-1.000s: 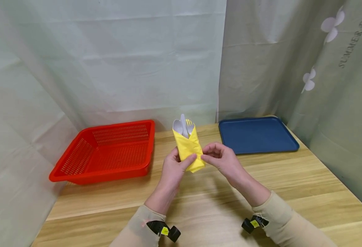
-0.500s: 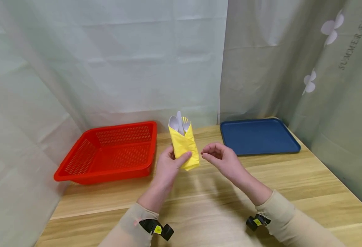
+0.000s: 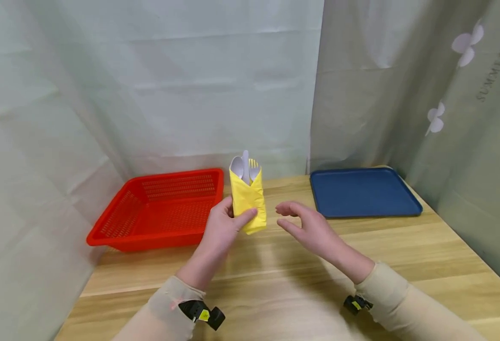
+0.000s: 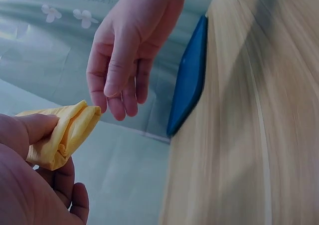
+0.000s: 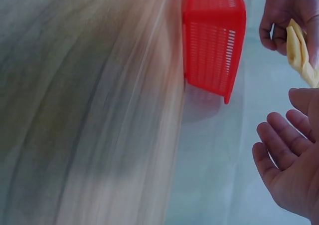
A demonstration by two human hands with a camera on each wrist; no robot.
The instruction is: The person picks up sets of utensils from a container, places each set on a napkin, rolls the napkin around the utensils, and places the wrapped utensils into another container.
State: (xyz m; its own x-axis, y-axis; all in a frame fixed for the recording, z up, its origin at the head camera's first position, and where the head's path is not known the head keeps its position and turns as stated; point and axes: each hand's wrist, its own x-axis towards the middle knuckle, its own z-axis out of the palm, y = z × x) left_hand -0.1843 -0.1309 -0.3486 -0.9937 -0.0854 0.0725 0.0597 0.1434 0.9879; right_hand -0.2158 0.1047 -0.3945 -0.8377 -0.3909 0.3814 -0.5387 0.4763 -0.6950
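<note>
My left hand [image 3: 222,225] grips a folded yellow napkin [image 3: 248,199] near its lower end, thumb across the front and fingers behind. Out of the napkin's top stick the upper ends of a pale spoon [image 3: 236,166], a fork [image 3: 254,170] and a pale handle-like piece [image 3: 246,166] between them; their lower parts are hidden inside. The left wrist view shows the folded bottom of the napkin [image 4: 70,132]. To the right of it, my right hand [image 3: 311,227] is held in the air with thumb and fingers apart, touching nothing.
A red perforated plastic basket [image 3: 160,208] stands at the back left of the wooden table [image 3: 275,293]. At the back right lies a flat blue tray [image 3: 365,192]. Pale curtains [image 3: 190,85] hang behind and at both sides.
My right hand has let go of the napkin's right edge and its fingers have spread. The left hand has carried the napkin and cutlery a little left and more upright.
</note>
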